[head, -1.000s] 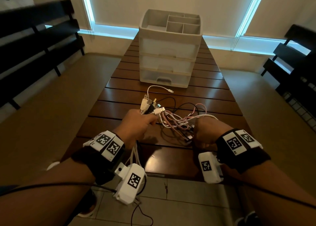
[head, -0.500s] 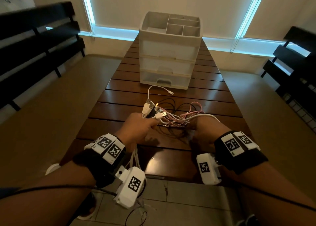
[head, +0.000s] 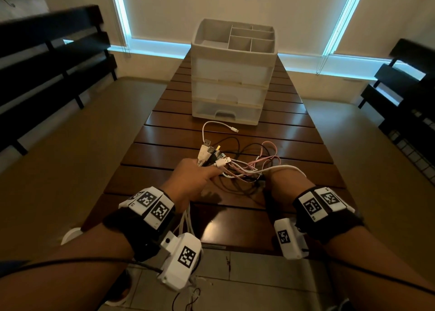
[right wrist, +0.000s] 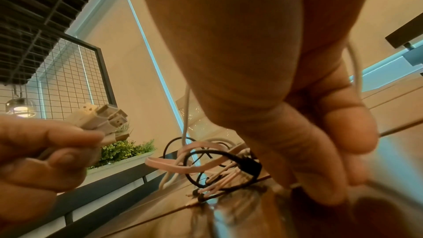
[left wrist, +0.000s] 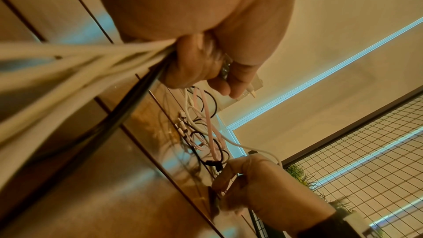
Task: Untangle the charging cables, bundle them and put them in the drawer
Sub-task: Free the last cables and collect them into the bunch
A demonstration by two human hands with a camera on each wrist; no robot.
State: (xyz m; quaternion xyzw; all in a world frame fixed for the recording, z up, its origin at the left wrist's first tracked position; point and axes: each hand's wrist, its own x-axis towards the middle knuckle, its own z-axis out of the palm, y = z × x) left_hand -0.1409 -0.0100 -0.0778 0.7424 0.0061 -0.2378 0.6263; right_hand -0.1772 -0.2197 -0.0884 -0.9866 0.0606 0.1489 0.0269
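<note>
At the centre of the head view, the left hand [head: 193, 181] is curled tight around a bunch of charging cables [head: 237, 167], their USB plugs [head: 211, 154] fanning up out of the fist. Right of it, the right hand [head: 282, 181] pinches thin strands of the same tangle low against the slatted tabletop [head: 164, 143]. White, pink and black loops sprawl between both hands. The drawer unit [head: 231, 80] stands at upper centre, all drawers closed.

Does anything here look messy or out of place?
Yes: the cables on the table are a knotted heap of white, pink and black loops. The left hand grips their plug ends; other lengths dangle over the table edge. The drawers are all closed.
</note>
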